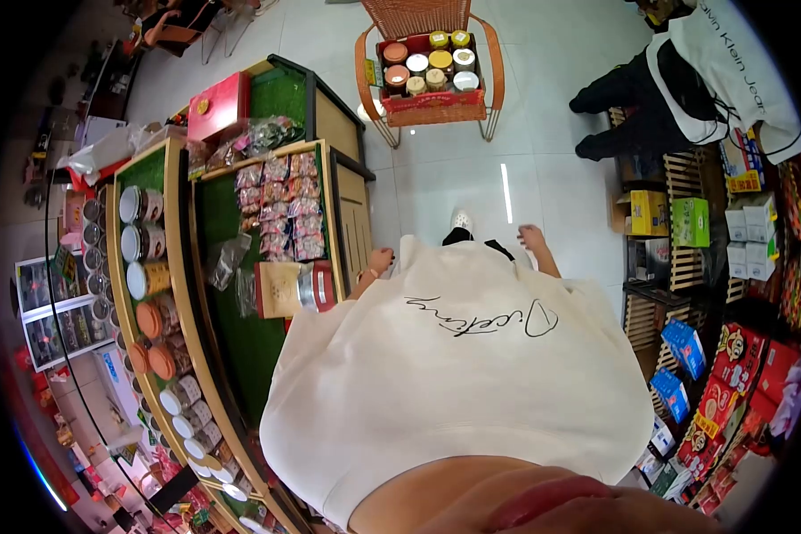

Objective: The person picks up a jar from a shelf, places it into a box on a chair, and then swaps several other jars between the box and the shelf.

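My left hand [381, 260] hangs at my side, beside the wooden display stand [351, 191]. Its fingers are loosely curled, and no object shows in it. On the other side, my right hand [531, 238] hangs over the tiled floor with fingers a little apart and nothing in them. Ahead of me stands a woven chair [416, 16] with orange-brown arms. A red box [436, 114] of several lidded jars [440, 60] sits on its seat. Neither hand touches the chair or the jars.
Left, green-lined shelves hold pink wrapped packets [276, 196], a red gift box [220, 107] and rows of jars [142, 245]. Right, slatted racks carry a yellow box [648, 214], a green box [691, 222] and blue boxes [683, 349]. Another person [654, 98] stands ahead right.
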`<act>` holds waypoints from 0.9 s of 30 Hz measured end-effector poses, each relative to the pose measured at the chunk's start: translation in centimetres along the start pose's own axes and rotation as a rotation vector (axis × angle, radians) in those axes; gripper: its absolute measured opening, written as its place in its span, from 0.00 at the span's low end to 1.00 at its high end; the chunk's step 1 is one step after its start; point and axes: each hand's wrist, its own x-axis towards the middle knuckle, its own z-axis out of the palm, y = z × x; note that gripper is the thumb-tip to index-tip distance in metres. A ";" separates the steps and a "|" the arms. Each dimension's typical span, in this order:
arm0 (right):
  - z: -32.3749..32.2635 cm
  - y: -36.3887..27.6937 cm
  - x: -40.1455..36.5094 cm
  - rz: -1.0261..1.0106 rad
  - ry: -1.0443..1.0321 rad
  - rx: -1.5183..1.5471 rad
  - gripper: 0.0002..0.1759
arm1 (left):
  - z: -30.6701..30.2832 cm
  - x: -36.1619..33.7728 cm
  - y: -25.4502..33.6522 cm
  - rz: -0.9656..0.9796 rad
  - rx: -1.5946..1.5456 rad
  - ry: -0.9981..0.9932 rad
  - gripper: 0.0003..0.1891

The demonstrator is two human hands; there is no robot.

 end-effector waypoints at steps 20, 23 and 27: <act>1.5 -21.0 21.0 -0.187 -0.081 -0.458 0.18 | -4.6 23.5 21.6 -0.149 -0.349 0.089 0.16; 1.0 -24.3 24.5 -0.081 -0.061 -0.413 0.18 | -7.6 28.7 25.9 -0.094 -0.222 0.049 0.16; 1.9 -29.0 29.0 -0.002 -0.122 -0.279 0.18 | -10.9 35.1 32.4 0.085 -0.081 0.018 0.18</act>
